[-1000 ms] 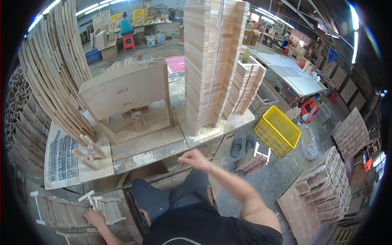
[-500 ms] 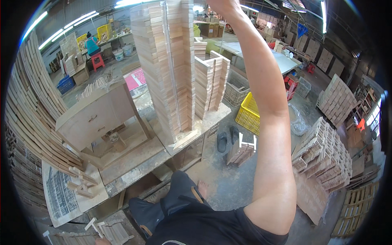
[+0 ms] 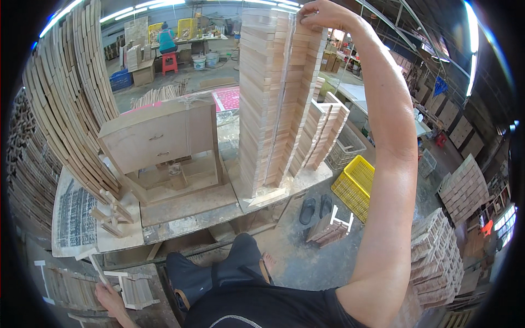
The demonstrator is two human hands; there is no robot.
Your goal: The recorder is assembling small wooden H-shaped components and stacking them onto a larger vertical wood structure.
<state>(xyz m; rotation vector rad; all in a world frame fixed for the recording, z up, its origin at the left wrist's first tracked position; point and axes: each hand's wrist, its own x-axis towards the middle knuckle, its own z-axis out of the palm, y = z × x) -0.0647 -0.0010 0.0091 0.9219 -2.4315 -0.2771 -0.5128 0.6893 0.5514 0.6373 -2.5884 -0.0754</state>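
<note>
A tall stack of T-shaped wooden pieces [image 3: 257,104] rises from the workbench [image 3: 186,227] in front of me. My right hand [image 3: 328,15] reaches up to its top, fingers curled down and closed there; what they grip is hidden. Low on the left, my left hand [image 3: 111,298] is closed around the stem of a T-shaped wooden piece [image 3: 97,268], which stands up from the fingers. Beside that hand lie rows of similar wooden pieces [image 3: 136,292]. A shorter stack [image 3: 325,131] stands just behind the tall one.
A wooden box-like fixture [image 3: 158,131] sits on the bench, left of the stack. Long slats [image 3: 71,98] tower at far left. Right of the bench are a yellow crate [image 3: 355,180], slippers [image 3: 308,210] and stacked wood [image 3: 437,257]. A person [image 3: 165,38] sits far back.
The view has swung, bringing the stack's top and my right hand into sight. My left hand shows more fully at lower left, with the T-shaped piece raised in it.
</note>
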